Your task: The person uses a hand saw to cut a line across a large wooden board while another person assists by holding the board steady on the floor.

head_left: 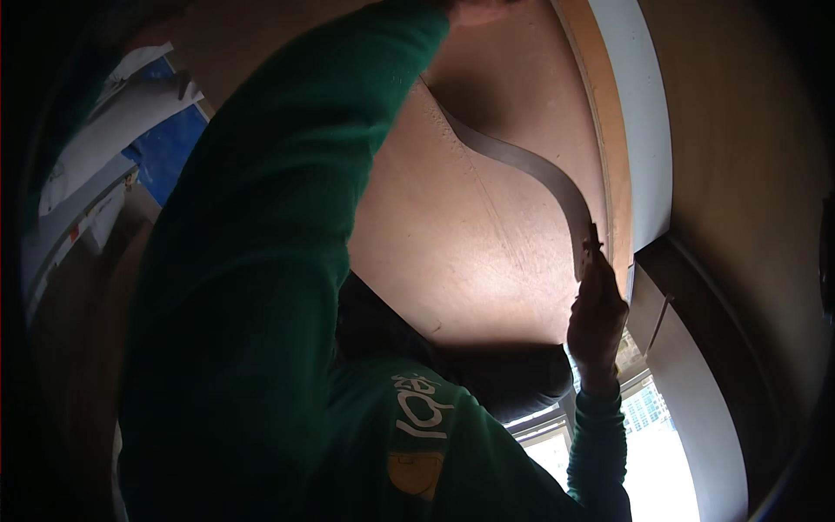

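My right hand (pixel 600 326), at the lower right, is closed on one end of a long, thin, flat grey-brown strip (pixel 531 165). A small dark piece (pixel 594 237) shows at the fingertips beside that end; its kind is too unclear to tell. From my hand the strip bends in an S-curve toward the upper middle, over a broad pale tan panel (pixel 470 209). Its far end runs in beside my left sleeve. My left arm, in a green sleeve, stretches up across the picture. Only part of my left hand (pixel 483 12) shows at the top edge, with its fingers cut off from view.
A curved wooden edge (pixel 600 96) and a pale grey band (pixel 648 130) border the panel on the right. Beyond them stands a dark brown surface (pixel 748 130). A bright window (pixel 657 435) lies at the lower right. White sheets and a blue surface (pixel 170 152) are at the left.
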`<control>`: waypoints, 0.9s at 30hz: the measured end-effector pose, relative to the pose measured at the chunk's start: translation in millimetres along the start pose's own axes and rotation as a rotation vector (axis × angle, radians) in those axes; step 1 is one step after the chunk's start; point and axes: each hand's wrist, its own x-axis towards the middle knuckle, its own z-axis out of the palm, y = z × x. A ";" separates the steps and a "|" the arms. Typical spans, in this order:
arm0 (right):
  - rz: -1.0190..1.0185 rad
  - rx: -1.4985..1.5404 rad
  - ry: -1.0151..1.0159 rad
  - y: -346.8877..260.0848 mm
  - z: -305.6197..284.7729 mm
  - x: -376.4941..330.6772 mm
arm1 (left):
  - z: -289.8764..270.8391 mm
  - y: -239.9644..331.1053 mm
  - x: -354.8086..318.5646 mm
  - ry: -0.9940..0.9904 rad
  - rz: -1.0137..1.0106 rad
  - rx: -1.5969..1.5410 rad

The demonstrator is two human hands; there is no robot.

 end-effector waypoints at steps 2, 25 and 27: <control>-0.131 -0.088 -0.091 15.1 -23.1 52.9 | -16.3 1.7 -3.5 -0.194 -0.029 0.041; -0.444 0.019 0.247 -37.8 70.1 153.1 | -2.4 -4.1 1.9 -0.069 0.002 0.028; -0.447 0.038 0.210 -38.5 66.2 153.1 | -5.0 -3.4 -0.9 -0.092 -0.007 0.043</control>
